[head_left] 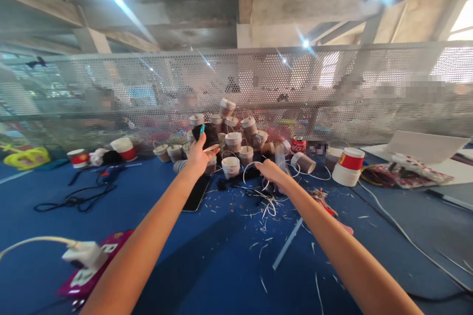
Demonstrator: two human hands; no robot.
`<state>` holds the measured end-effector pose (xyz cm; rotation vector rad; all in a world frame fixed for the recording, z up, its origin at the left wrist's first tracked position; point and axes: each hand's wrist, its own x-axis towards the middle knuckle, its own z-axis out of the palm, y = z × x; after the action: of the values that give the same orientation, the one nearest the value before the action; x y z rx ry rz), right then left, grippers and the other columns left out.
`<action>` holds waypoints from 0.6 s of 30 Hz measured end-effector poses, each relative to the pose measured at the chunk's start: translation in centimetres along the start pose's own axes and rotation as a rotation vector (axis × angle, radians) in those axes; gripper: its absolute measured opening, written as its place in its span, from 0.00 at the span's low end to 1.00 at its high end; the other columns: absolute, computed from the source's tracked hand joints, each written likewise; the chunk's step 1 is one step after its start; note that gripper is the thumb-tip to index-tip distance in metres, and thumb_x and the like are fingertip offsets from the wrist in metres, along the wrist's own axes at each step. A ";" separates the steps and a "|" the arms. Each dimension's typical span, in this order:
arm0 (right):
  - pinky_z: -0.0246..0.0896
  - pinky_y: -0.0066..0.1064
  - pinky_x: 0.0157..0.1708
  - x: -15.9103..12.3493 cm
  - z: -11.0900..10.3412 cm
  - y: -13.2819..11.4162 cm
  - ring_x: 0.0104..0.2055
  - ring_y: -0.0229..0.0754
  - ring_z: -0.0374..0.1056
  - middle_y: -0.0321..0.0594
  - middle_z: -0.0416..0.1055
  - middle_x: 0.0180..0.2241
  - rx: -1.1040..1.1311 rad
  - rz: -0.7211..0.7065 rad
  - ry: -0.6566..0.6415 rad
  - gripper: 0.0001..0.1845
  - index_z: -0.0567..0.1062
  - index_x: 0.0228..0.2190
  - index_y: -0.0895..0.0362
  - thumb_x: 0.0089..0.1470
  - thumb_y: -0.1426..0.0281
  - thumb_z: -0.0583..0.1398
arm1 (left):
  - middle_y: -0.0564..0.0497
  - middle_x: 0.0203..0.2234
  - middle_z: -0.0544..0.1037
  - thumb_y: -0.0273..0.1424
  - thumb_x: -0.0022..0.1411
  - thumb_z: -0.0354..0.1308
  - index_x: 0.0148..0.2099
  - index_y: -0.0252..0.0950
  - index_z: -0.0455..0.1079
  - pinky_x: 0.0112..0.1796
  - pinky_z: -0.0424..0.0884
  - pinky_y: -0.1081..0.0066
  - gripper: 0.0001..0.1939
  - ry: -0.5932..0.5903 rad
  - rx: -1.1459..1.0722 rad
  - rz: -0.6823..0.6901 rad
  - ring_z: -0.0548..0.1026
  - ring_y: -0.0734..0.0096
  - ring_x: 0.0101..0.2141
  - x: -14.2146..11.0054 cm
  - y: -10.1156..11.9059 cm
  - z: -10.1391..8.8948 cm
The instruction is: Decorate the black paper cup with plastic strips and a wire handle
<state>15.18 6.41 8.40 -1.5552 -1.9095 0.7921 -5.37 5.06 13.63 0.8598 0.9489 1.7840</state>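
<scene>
While the left hand (pixel 200 156) grips a dark cup (pixel 210 135) in its fingers, the right hand (pixel 269 170) pinches a white strip (pixel 244 173) near piled cups (pixel 233 142).

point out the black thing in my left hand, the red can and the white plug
Black thing (pixel 209 134), held in the left hand (pixel 200 157): head view, middle of its dark surface
Red can (pixel 297 146): head view, red side below the top
White plug (pixel 88 255): head view, middle of its body
</scene>
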 end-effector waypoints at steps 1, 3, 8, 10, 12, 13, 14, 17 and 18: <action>0.64 0.31 0.29 0.0 -0.3 0.1 0.31 0.47 0.72 0.49 0.75 0.29 -0.005 0.027 -0.057 0.15 0.73 0.30 0.63 0.52 0.62 0.56 | 0.43 0.41 0.75 0.37 0.60 0.54 0.46 0.34 0.67 0.32 0.73 0.68 0.14 -0.014 -0.009 0.009 0.75 0.72 0.28 0.2 0.2 -0.3; 0.65 0.32 0.28 -0.3 -1.0 -0.1 0.31 0.47 0.72 0.50 0.75 0.30 -0.066 0.094 -0.111 0.19 0.74 0.29 0.64 0.47 0.58 0.60 | 0.44 0.44 0.74 0.36 0.59 0.57 0.48 0.38 0.66 0.36 0.73 0.65 0.15 -0.056 -0.002 0.030 0.75 0.69 0.32 0.3 0.0 -0.6; 0.61 0.44 0.40 -1.0 -4.0 -1.0 0.45 0.60 0.69 0.59 0.73 0.38 -0.295 0.145 0.058 0.18 0.76 0.32 0.65 0.43 0.62 0.62 | 0.47 0.42 0.75 0.27 0.50 0.65 0.46 0.39 0.66 0.46 0.69 0.61 0.21 -0.255 0.210 -0.116 0.74 0.65 0.42 -1.6 -3.4 0.4; 0.61 0.42 0.39 -1.2 -5.6 -0.7 0.42 0.58 0.70 0.54 0.74 0.31 -0.296 0.100 0.081 0.12 0.76 0.26 0.62 0.45 0.65 0.60 | 0.44 0.39 0.76 0.25 0.44 0.68 0.45 0.35 0.66 0.48 0.67 0.57 0.24 -0.351 0.327 -0.243 0.74 0.61 0.41 -3.1 -5.2 0.5; 0.62 0.37 0.34 -1.5 -7.2 -0.1 0.34 0.51 0.72 0.48 0.73 0.23 -0.278 0.064 0.094 0.10 0.75 0.21 0.60 0.48 0.68 0.58 | 0.43 0.42 0.75 0.25 0.41 0.69 0.47 0.34 0.66 0.51 0.64 0.56 0.28 -0.459 0.324 -0.275 0.73 0.60 0.45 -4.7 -6.9 -0.1; 0.62 0.35 0.31 -1.7 -7.7 0.2 0.30 0.48 0.72 0.46 0.72 0.20 -0.262 0.041 0.105 0.11 0.74 0.20 0.59 0.49 0.69 0.57 | 0.42 0.44 0.74 0.25 0.40 0.70 0.47 0.34 0.65 0.53 0.62 0.56 0.30 -0.499 0.328 -0.258 0.72 0.59 0.47 -5.4 -7.7 -0.7; 0.62 0.34 0.29 -1.9 -8.1 0.3 0.26 0.46 0.71 0.45 0.71 0.18 -0.251 0.006 0.125 0.11 0.74 0.20 0.59 0.49 0.69 0.56 | 0.42 0.45 0.74 0.26 0.38 0.70 0.48 0.34 0.65 0.54 0.60 0.55 0.31 -0.509 0.367 -0.228 0.71 0.58 0.49 -6.0 -8.3 -1.4; 0.62 0.35 0.29 -3.2 -8.1 -0.2 0.28 0.47 0.71 0.47 0.72 0.21 -0.295 -0.154 0.234 0.09 0.76 0.29 0.59 0.47 0.67 0.60 | 0.39 0.48 0.72 0.27 0.34 0.72 0.51 0.33 0.63 0.55 0.58 0.51 0.39 -0.500 0.594 -0.143 0.68 0.52 0.51 -7.0 -9.1 -4.0; 0.63 0.37 0.32 -3.9 -7.9 -0.8 0.31 0.50 0.71 0.49 0.74 0.25 -0.326 -0.214 0.265 0.12 0.75 0.32 0.60 0.46 0.65 0.61 | 0.38 0.49 0.71 0.28 0.34 0.72 0.54 0.33 0.62 0.55 0.58 0.50 0.42 -0.511 0.663 -0.122 0.67 0.50 0.52 -7.0 -8.9 -4.8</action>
<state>21.07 3.25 14.17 -1.5148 -2.0283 0.1776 -3.65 -0.02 2.58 1.5414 1.2194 1.0481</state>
